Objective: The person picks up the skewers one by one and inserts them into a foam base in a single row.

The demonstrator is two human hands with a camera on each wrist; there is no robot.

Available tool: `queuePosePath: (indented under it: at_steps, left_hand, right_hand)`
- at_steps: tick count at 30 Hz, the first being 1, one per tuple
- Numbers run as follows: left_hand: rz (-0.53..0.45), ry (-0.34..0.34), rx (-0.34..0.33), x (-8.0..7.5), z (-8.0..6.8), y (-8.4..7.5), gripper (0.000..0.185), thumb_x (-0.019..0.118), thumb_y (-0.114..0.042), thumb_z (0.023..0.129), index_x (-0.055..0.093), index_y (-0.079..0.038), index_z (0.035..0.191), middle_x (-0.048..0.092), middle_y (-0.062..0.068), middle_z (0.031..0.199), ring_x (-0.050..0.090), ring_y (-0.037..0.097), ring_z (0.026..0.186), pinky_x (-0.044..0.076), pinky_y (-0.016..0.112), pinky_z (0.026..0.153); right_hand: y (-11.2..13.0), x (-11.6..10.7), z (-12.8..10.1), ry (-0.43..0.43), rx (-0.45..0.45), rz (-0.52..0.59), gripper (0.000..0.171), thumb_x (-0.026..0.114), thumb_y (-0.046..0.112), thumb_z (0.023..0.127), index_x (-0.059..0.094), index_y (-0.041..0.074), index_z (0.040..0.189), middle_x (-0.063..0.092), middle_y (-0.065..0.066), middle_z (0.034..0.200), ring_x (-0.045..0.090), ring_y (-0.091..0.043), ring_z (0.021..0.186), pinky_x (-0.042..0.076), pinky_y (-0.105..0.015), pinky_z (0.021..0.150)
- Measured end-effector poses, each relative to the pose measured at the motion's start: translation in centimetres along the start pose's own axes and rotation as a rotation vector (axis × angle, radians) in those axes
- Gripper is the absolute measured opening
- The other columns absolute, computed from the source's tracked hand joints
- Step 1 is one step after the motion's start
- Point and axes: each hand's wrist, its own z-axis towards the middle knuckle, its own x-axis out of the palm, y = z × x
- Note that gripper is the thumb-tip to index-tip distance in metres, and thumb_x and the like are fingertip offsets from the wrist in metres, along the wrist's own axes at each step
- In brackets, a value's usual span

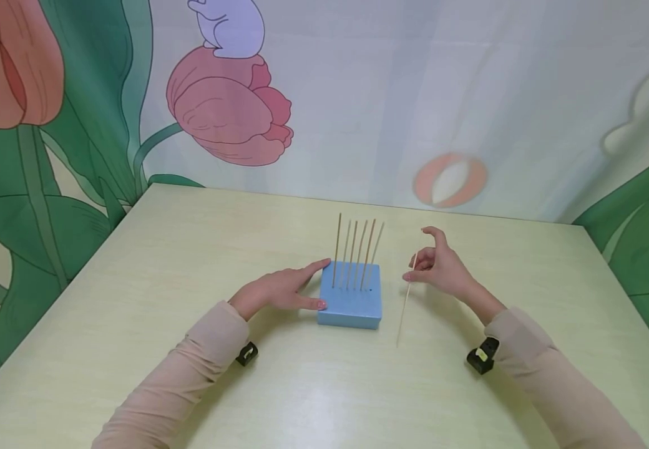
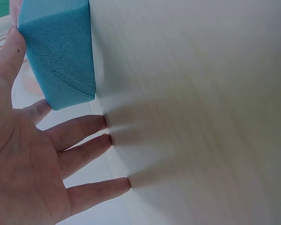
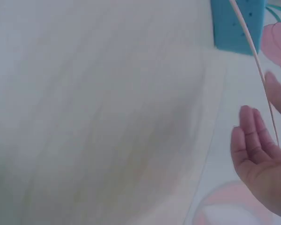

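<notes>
Wooden skewer [image 1: 406, 298], thin, light and likely brittle, is pinched near its upper end by the right hand [image 1: 439, 266], at 3 o'clock of the blue foam block [image 1: 351, 298]. Flat left hand [image 1: 279, 290] steadies that soft block on the counter [image 1: 161, 280].

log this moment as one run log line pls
left hand: steadies blue foam block | right hand: pinches loose stick beside block | six sticks upright in block

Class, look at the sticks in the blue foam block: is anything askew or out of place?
Yes. The sticks standing in the blue foam block fan out, the right ones leaning right rather than upright. One more stick is outside the block, pinched in the right hand. The left hand steadies the block.
</notes>
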Motion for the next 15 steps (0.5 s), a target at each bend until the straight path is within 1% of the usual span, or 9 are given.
queuePosePath:
  at_steps: [2, 4, 6, 8, 11, 15]
  left_hand:
    - [0.002, 0.0, -0.004, 0.0, 0.0, 0.0, 0.088, 0.059, -0.051, 0.083, 0.005, -0.023, 0.148, 0.03, 0.015, 0.144, 0.034, 0.028, 0.129, 0.029, 0.043, 0.102]
    - [-0.001, -0.001, -0.008, 0.0, 0.0, 0.1, 0.088, 0.059, -0.051, 0.083, 0.005, -0.024, 0.148, 0.03, 0.015, 0.144, 0.034, 0.028, 0.129, 0.029, 0.043, 0.102]
    - [0.0, -0.005, -0.008, 0.0, 0.0, 0.1, 0.088, 0.059, -0.051, 0.083, 0.005, -0.024, 0.148, 0.03, 0.015, 0.144, 0.034, 0.029, 0.129, 0.029, 0.043, 0.102]
    - [-0.001, -0.007, -0.003, 0.0, 0.0, 0.1, 0.088, 0.059, -0.051, 0.083, 0.005, -0.024, 0.148, 0.031, 0.016, 0.144, 0.035, 0.029, 0.128, 0.029, 0.043, 0.102]
    - [-0.002, -0.006, 0.005, 0.0, 0.0, 0.2, 0.088, 0.058, -0.051, 0.083, 0.005, -0.023, 0.148, 0.031, 0.016, 0.143, 0.035, 0.029, 0.128, 0.029, 0.044, 0.102]
    - [-0.006, -0.001, 0.011, 0.1, 0.1, 0.2, 0.088, 0.058, -0.05, 0.084, 0.005, -0.023, 0.148, 0.031, 0.016, 0.143, 0.035, 0.029, 0.128, 0.03, 0.043, 0.101]
  right_hand:
    - [0.4, 0.0, -0.2, -0.021, -0.007, 0.057, 0.093, 0.074, 0.008, 0.076, 0.007, 0.004, 0.14, 0.062, -0.013, 0.084, 0.062, -0.019, 0.072, 0.047, -0.026, 0.068]
    - [0.8, 0.0, -0.5, -0.054, -0.027, 0.071, 0.091, 0.073, 0.007, 0.077, 0.008, 0.004, 0.14, 0.063, -0.011, 0.08, 0.063, -0.017, 0.068, 0.047, -0.023, 0.065]
    - [1.1, 0.1, -0.8, -0.089, -0.048, 0.088, 0.089, 0.072, 0.005, 0.077, 0.01, 0.006, 0.141, 0.063, -0.011, 0.077, 0.063, -0.018, 0.066, 0.048, -0.023, 0.064]
    - [1.5, 0.1, -1.1, -0.122, -0.074, 0.106, 0.087, 0.071, 0.004, 0.078, 0.012, 0.008, 0.142, 0.063, -0.012, 0.075, 0.064, -0.023, 0.065, 0.05, -0.024, 0.063]
    - [2.0, 0.1, -1.5, -0.167, -0.117, 0.121, 0.087, 0.07, 0.003, 0.078, 0.013, 0.011, 0.143, 0.064, -0.013, 0.074, 0.064, -0.028, 0.064, 0.051, -0.025, 0.061]
    - [2.8, -0.1, -2.0, -0.233, -0.186, 0.1, 0.084, 0.067, 0.004, 0.081, 0.013, 0.014, 0.145, 0.065, -0.016, 0.076, 0.064, -0.022, 0.06, 0.049, -0.025, 0.056]
